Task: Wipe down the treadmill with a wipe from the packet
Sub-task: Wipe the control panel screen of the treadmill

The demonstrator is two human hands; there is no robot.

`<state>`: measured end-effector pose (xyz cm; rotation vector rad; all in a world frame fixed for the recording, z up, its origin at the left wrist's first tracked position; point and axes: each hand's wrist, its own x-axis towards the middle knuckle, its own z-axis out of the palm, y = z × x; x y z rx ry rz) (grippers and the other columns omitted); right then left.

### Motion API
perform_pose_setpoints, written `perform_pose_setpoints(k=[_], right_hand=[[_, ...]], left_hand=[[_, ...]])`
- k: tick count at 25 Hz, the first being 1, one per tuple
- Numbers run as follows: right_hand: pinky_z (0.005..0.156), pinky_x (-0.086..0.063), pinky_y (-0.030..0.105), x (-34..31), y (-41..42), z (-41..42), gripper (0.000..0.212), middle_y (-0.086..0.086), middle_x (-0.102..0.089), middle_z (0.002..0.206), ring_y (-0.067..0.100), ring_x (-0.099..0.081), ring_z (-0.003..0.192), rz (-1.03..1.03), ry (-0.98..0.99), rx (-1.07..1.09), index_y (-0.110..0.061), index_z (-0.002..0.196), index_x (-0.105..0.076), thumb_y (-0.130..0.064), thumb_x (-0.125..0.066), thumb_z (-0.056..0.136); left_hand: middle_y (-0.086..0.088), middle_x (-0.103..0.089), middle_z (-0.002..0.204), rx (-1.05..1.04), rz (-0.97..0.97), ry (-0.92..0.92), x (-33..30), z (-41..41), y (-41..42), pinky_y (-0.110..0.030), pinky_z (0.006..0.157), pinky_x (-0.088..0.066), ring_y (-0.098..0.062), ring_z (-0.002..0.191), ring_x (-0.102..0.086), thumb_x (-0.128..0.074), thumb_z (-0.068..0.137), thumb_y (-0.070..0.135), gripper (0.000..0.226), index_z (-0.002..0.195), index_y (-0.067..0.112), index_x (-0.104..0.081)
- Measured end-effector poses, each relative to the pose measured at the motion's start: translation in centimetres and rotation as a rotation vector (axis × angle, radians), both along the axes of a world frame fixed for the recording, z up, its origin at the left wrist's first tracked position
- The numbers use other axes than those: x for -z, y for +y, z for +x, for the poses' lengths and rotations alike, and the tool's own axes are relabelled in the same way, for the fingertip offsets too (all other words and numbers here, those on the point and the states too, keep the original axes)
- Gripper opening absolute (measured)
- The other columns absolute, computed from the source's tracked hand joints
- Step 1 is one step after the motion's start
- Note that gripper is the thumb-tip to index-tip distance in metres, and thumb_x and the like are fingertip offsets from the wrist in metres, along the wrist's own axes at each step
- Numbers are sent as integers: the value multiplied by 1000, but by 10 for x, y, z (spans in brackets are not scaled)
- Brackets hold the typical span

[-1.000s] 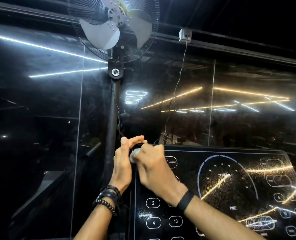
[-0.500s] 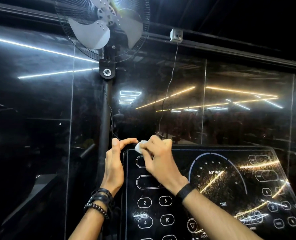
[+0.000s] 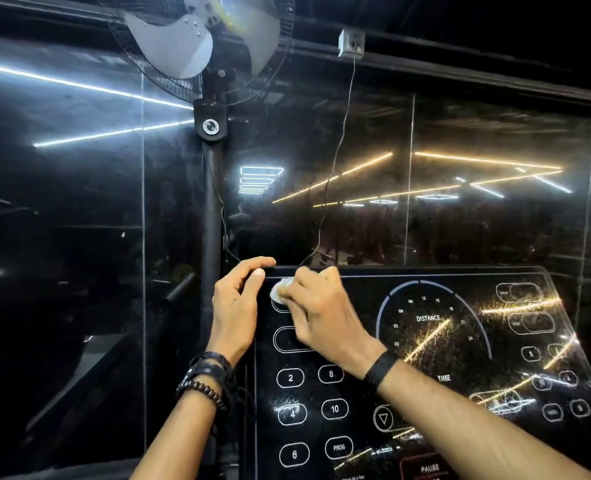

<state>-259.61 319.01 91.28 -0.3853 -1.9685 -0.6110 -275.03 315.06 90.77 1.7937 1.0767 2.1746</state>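
Observation:
The treadmill's glossy black console (image 3: 425, 341) fills the lower right, with white button outlines and a round distance dial. My right hand (image 3: 321, 317) grips a small crumpled white wipe (image 3: 280, 289) and presses it on the panel's upper left corner. My left hand (image 3: 238, 306) holds the console's top left edge, fingers curled over the rim and thumb against the side. The wipe packet is not in view.
A black pedestal fan (image 3: 211, 39) on a pole (image 3: 212, 237) stands just left of the console, close behind my left hand. A thin cable (image 3: 339, 150) hangs from a wall socket (image 3: 351, 41). Dark reflective glass wall (image 3: 460, 202) lies beyond.
My right hand has slid the wipe slightly down from the console's top corner onto the panel face. My left hand keeps its hold on the edge. The camera tilted a little.

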Motion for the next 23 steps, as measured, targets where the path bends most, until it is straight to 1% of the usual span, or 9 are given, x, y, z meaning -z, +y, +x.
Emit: perform_pose_setpoints(k=[3,7,10,11,14,16,18,21,23], right_hand=[[67,-35,39,-10,1,5,14,-7,-52,79,16,-50,70,-67,182,50,-22,86,-68,-9,-65,89],[65,-36,39,2,-2,2,15,-2,-53,80,21,-49,72,8,-3,25,-18,87,-67,-3,-65,84],[66,-39,42,-13,6,13,16,-4,-50,77,20,-46,75,-75,206,81,-20,83,-68,-4,-68,84],[65,-39,43,-10,4,12,16,-2,-50,77,21,-46,74,-84,203,80,-18,82,-67,-1,-67,83],[66,-35,37,8,-2,12,16,0,-52,79,22,-46,74,0,-9,30,-14,84,-65,2,-66,81],[67,-32,36,0,3,20,18,-2,-50,79,20,-45,75,-23,84,57,-17,84,-66,1,-68,81],[66,-34,39,1,-4,12,20,0,-50,79,21,-44,75,-30,149,65,-16,84,-66,4,-66,77],[66,-30,36,26,-26,-11,22,3,-51,81,23,-44,75,82,-149,-38,-12,86,-64,6,-61,73],[67,-31,37,18,-23,-12,20,2,-52,81,23,-46,75,24,-89,-38,-14,86,-64,4,-63,77]], left_hand=[[10,-75,111,10,-8,-9,-1,-1,2,-33,101,-48,-9,110,-66,-47,90,20,33,108,25,-75],[8,-75,110,16,-8,-17,0,-2,1,-29,96,-49,-10,107,-67,-43,90,18,37,107,23,-75],[8,-75,108,30,-20,-17,-2,-2,-1,-25,92,-51,-9,104,-68,-41,91,20,38,107,22,-75],[8,-75,107,27,-24,-19,-1,-2,-1,-26,93,-51,-9,104,-68,-41,91,20,38,107,22,-75],[8,-75,109,34,-16,-27,0,-3,0,-37,98,-50,-11,107,-68,-40,92,20,39,107,23,-75],[5,-75,112,63,11,-17,-1,-3,0,-42,105,-48,-14,112,-66,-39,95,22,39,108,20,-75],[1,-75,114,104,4,-20,-1,-5,0,-48,107,-45,-17,114,-66,-34,101,32,45,108,19,-76],[-4,-73,117,201,-64,-76,-2,-10,2,-53,110,-42,-23,116,-65,-23,101,59,66,111,20,-75],[-6,-72,121,240,-94,-82,-2,-12,3,-55,112,-39,-26,119,-64,-21,97,70,75,113,21,-75]])
